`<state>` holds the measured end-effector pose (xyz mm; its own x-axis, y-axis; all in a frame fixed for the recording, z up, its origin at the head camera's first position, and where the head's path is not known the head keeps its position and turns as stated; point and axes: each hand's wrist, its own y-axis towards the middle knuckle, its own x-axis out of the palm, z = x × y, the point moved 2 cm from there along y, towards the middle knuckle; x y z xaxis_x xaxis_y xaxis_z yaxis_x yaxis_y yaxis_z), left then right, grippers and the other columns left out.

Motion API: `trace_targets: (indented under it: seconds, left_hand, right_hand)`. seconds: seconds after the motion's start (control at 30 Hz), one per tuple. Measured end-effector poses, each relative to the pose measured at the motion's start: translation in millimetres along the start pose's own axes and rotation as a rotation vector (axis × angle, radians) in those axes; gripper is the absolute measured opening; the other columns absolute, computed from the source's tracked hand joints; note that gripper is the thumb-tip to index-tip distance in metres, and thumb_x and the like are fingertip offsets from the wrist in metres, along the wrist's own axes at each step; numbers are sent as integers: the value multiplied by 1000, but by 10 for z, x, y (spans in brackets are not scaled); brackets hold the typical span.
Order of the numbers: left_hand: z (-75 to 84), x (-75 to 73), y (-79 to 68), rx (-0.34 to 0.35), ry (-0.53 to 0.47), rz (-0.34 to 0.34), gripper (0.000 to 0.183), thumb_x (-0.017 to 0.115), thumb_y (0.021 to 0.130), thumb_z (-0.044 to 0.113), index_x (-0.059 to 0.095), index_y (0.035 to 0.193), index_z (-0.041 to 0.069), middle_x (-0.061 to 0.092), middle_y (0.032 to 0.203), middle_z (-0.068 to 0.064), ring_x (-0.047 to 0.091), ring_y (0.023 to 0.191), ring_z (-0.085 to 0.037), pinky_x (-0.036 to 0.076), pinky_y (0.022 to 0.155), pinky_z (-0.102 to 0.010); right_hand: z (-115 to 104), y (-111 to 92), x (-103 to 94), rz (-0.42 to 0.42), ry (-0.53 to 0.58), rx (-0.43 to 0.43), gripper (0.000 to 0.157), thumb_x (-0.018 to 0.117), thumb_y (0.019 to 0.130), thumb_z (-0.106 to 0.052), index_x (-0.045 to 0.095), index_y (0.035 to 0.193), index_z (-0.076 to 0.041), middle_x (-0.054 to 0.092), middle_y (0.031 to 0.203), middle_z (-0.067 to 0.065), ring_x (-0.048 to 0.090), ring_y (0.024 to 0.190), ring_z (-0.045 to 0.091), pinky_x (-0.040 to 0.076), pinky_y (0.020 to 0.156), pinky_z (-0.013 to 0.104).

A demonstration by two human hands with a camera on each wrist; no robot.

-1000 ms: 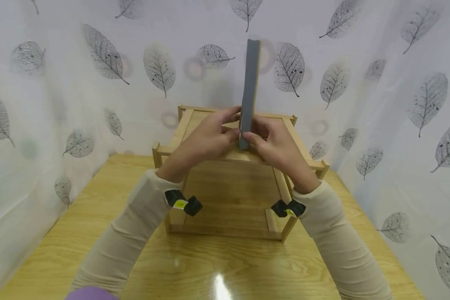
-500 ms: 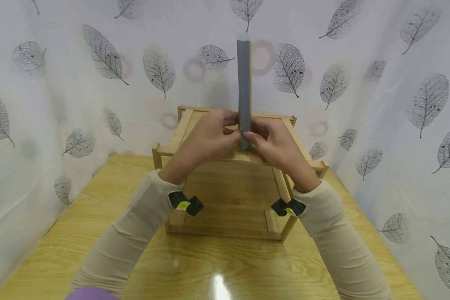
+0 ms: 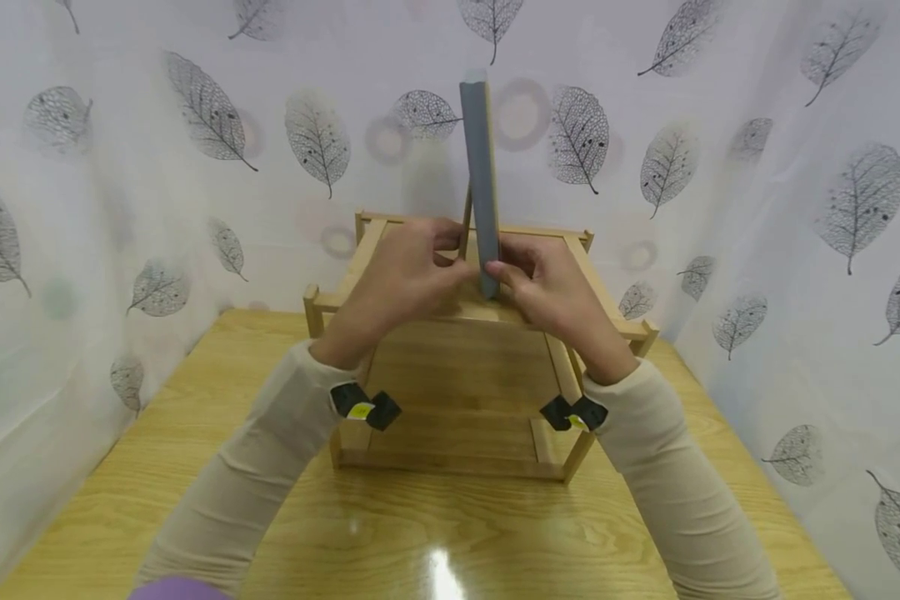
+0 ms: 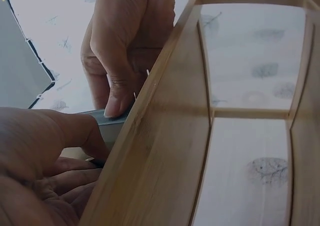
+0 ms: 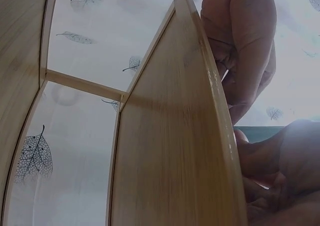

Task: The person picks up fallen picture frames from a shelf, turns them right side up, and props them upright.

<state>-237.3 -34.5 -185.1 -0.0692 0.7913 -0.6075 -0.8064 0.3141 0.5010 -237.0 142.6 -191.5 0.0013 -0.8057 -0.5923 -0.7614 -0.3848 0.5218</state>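
A leaf-patterned curtain [image 3: 435,33] rose behind a wooden table [image 3: 390,533], whose top spread left, right and near of a wooden shelf unit [image 3: 457,358]. The unit's near top edge ran crosswise under the wrists, and its top stretched on beyond the hands, leaving room to the far side. Both forearms reached in from the near side, angled toward each other. The left hand [image 3: 412,267] had its thumb and fingers bent and parted beside a gray book-like block [image 3: 482,183]; whether it gripped anything could not be told. The right hand [image 3: 558,287] held the block low down, thumb over its near face. The block stood on the unit's top near that edge, long axis upright, its upper end leaning slightly left. A thin brown strip [image 3: 466,218] showed left of it, by the left fingers.
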Motion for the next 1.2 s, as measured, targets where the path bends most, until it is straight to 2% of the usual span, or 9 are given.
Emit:
trace_targets:
  seconds: [0.13,0.3,0.63,0.9,1.2]
  left_hand:
    - [-20,-27,-11,-24,71,5,39,65,89,9,66,126,-3,70,125,-15,73,102,-23,59,85,-30]
    - [-36,-75,-33,-31,144,5,41,66,89,10,65,128,-2,68,128,-16,73,102,-25,58,89,-35]
    - [-70,-157,-69,8,195,23,42,66,89,9,66,129,-1,68,128,-15,73,102,-27,57,91,-37]
    - [-102,-206,-55,20,194,-17,36,66,88,5,69,123,-2,70,123,-15,73,101,-28,58,90,-37]
    - [-132,-258,-87,25,235,-40,35,65,90,5,67,124,-3,69,123,-18,72,105,-30,55,95,-41]
  right_hand:
    - [-7,0,-4,-8,-29,17,24,60,98,2,70,120,5,73,111,17,64,91,20,52,82,29]
    - [-8,6,-6,-11,-47,43,23,59,99,2,70,119,6,72,109,18,64,90,22,52,82,34]
    - [-6,9,-14,-16,-68,76,24,59,99,-1,69,120,6,72,109,17,65,91,22,53,83,35]
    - [-4,-8,-50,-20,-77,105,24,58,101,-3,70,121,4,72,108,18,64,91,22,51,82,31]
    - [-23,-7,-34,-41,-64,100,25,57,101,-3,69,121,5,72,111,18,65,96,23,51,89,38]
